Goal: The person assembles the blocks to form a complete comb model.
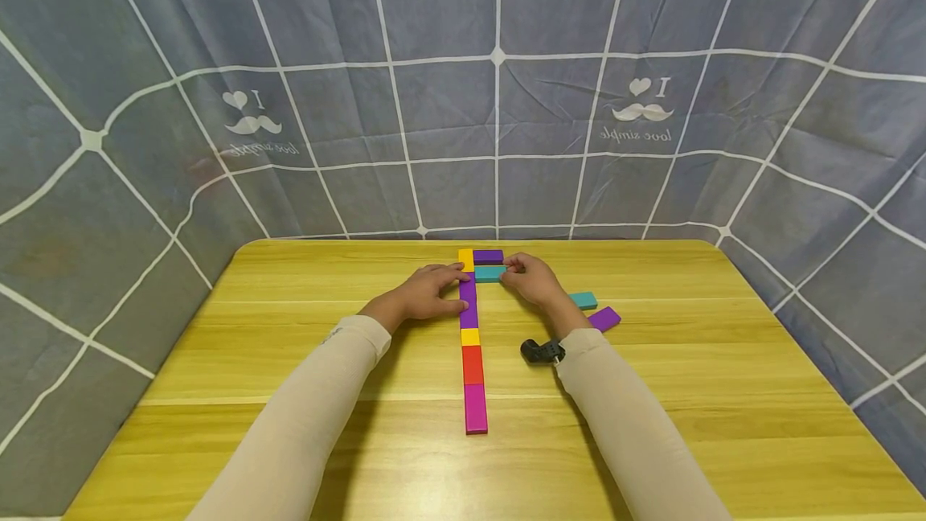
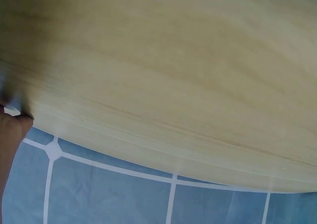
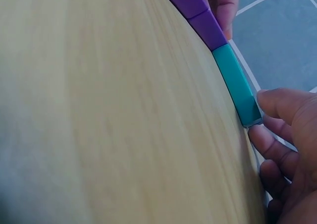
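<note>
A straight column of flat coloured blocks runs down the table, with a yellow block (image 1: pixel 466 257) at its far end and a purple block (image 1: pixel 469 313) below it. My left hand (image 1: pixel 427 293) lies along the column's left side, fingers extended and fingertips touching the yellow and purple blocks. From the column's right side extends a teal block (image 3: pixel 238 87), whose outer end my right hand (image 1: pixel 531 276) pinches between thumb and fingers. Just beyond it, another purple block (image 1: pixel 488 256) lies roughly parallel, a narrow gap between them. The left wrist view catches only part of a hand (image 2: pixel 14 130) at its edge.
The column continues nearer with a small yellow block (image 1: pixel 470 337), a red block (image 1: pixel 473 364) and a magenta block (image 1: pixel 475 408). Right of my right forearm lie a loose teal block (image 1: pixel 583 301) and a loose purple block (image 1: pixel 604 318). A grey gridded curtain (image 1: pixel 448 111) surrounds the table.
</note>
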The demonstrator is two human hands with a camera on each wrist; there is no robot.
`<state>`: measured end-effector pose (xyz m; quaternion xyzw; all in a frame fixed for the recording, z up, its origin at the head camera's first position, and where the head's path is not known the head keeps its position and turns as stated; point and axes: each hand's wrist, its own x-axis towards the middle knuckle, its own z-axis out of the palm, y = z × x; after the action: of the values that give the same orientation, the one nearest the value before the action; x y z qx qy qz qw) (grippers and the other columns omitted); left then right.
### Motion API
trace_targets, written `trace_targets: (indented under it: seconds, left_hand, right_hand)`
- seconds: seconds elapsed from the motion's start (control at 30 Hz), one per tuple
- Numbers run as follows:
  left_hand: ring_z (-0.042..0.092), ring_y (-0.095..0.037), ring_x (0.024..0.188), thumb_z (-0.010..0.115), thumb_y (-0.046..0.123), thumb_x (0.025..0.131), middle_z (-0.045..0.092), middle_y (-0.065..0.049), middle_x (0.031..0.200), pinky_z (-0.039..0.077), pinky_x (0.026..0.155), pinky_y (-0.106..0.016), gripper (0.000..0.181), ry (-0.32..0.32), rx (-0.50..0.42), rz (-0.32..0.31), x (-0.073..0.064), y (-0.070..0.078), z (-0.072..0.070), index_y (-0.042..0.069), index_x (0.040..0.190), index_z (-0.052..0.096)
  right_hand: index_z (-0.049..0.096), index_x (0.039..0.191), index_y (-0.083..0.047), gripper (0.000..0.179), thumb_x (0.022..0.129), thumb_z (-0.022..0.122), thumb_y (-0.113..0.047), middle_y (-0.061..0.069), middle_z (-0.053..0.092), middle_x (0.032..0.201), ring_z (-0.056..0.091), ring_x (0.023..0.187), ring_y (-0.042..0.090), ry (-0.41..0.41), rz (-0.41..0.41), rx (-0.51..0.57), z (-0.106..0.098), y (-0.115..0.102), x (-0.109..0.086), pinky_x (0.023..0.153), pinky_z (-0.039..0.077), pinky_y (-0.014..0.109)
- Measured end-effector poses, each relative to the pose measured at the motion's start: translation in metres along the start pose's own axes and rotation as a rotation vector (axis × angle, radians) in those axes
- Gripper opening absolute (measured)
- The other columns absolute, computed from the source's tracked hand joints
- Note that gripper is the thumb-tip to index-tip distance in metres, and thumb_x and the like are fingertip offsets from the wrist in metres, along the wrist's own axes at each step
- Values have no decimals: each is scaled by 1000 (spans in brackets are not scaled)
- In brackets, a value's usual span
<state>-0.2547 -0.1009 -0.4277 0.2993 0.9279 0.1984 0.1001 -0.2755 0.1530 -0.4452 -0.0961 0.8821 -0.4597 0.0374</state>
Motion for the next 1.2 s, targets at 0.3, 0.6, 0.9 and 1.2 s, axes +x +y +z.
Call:
trace_targets:
  seconds: [0.3,0.6,0.9,1.2]
  left_hand:
    - [22,-32,148,60,47,95,27,-5,162,12,120,-47,62,-9,9,-3,0,0,-1,19,149,46]
    - [21,-32,148,60,47,94,27,-4,162,13,120,-47,63,-9,-1,-8,-1,0,-2,19,148,47]
    - [21,-32,148,61,47,94,27,-5,162,13,120,-47,63,-8,-6,4,2,-4,-4,19,149,47]
    - [22,-33,147,60,46,95,28,-6,162,13,120,-46,62,-8,-2,25,7,-11,-6,18,148,48]
  right_hand:
    - [60,127,0,35,98,62,-20,15,61,113,54,104,29,-50,18,40,-6,-3,-3,95,45,42]
    - [61,125,0,34,98,62,-20,14,62,111,54,102,28,-49,27,40,-6,-3,-3,95,44,40]
    - [62,124,0,33,98,62,-20,15,63,113,55,103,28,-38,28,41,-4,-4,-1,96,45,41]
    - [60,126,0,34,100,60,-22,15,61,118,54,109,30,-38,36,77,-7,-2,3,98,44,43]
